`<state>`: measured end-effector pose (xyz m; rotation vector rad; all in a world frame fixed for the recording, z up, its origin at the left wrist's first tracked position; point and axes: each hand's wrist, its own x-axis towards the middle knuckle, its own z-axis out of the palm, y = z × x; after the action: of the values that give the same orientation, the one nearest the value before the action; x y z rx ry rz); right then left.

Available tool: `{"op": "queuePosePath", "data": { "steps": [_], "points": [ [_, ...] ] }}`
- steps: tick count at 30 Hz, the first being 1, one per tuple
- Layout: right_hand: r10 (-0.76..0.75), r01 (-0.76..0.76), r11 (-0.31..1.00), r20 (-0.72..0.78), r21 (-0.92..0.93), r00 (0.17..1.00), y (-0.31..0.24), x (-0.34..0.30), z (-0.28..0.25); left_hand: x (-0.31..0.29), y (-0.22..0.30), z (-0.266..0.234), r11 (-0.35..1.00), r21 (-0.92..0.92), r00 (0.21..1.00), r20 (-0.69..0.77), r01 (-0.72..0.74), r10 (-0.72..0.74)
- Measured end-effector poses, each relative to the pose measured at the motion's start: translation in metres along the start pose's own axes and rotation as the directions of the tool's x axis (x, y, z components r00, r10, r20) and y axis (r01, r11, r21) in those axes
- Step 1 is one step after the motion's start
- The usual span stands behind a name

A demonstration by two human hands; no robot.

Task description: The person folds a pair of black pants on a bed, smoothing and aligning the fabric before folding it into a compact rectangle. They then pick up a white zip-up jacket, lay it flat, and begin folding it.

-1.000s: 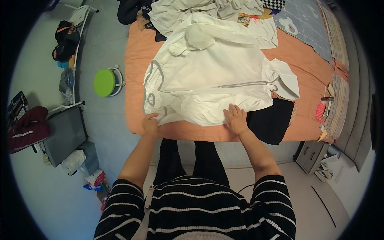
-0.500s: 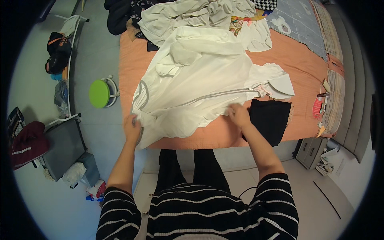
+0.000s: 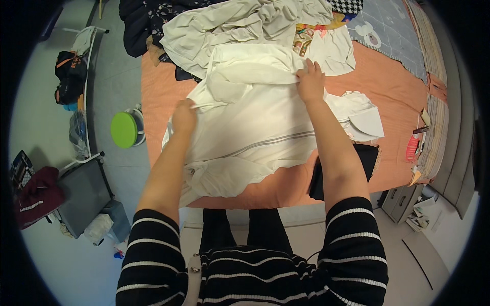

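Observation:
A white hooded zip jacket [image 3: 255, 115] lies spread over the orange bed cover, its hood to the right and a grey zip running across it. My left hand [image 3: 185, 117] is closed on the jacket's far left edge, near a bunched sleeve; its fingertips are partly hidden. At the far right, by the shoulder, my right hand [image 3: 311, 84] pinches the cloth between thumb and fingers. Under my right forearm, a folded black garment [image 3: 366, 157] sits beside the jacket and is partly covered from view.
Heaped clothes [image 3: 240, 23] lie along the far side of the orange bed cover [image 3: 388, 76]. A grey blanket [image 3: 393, 35] is at the far right. Left of the bed stand a green stool [image 3: 124, 130] and a rack with bags [image 3: 71, 76]. Small items [image 3: 421, 130] rest near the headboard.
Both hands have moved from the jacket's near side to its far side and taken hold there. The near edge now looks more bunched, and the view has shifted slightly.

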<state>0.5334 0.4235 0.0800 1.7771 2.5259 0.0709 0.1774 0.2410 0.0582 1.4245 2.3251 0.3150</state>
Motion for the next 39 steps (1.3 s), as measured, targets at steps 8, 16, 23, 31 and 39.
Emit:
{"op": "queuePosePath", "data": {
  "steps": [8, 16, 23, 31, 39],
  "points": [
    [0.143, -0.128, 0.509, 0.063, 0.852, 0.988, 0.047, 0.033, -0.007, 0.100, -0.069, -0.124, 0.498, -0.867, 0.858, -0.256, -0.001, -0.446],
    [-0.272, 0.415, 0.772, -0.340, 0.482, 0.900, 0.046, -0.079, -0.067, -0.001, -0.040, -0.204, -0.571, -0.821, 1.000, 0.019, 0.006, -0.016],
    [-0.312, 0.255, 0.893, 0.100, 0.371, 0.945, 0.062, -0.160, -0.026, -0.086, -0.070, -0.069, 0.567, -0.531, 0.774, 0.499, 0.629, -0.391],
    [-0.202, 0.160, 0.868, 0.040, 0.470, 0.978, 0.030, -0.092, -0.034, -0.042, 0.014, -0.050, 0.942, 0.206, 0.964, 0.061, -0.266, 0.259],
    [-0.423, 0.395, 0.888, 0.079, 0.235, 0.903, 0.044, -0.088, 0.000, -0.018, -0.036, -0.074, 0.898, -0.042, 0.875, -0.249, -0.438, 0.416]
  ]
}}
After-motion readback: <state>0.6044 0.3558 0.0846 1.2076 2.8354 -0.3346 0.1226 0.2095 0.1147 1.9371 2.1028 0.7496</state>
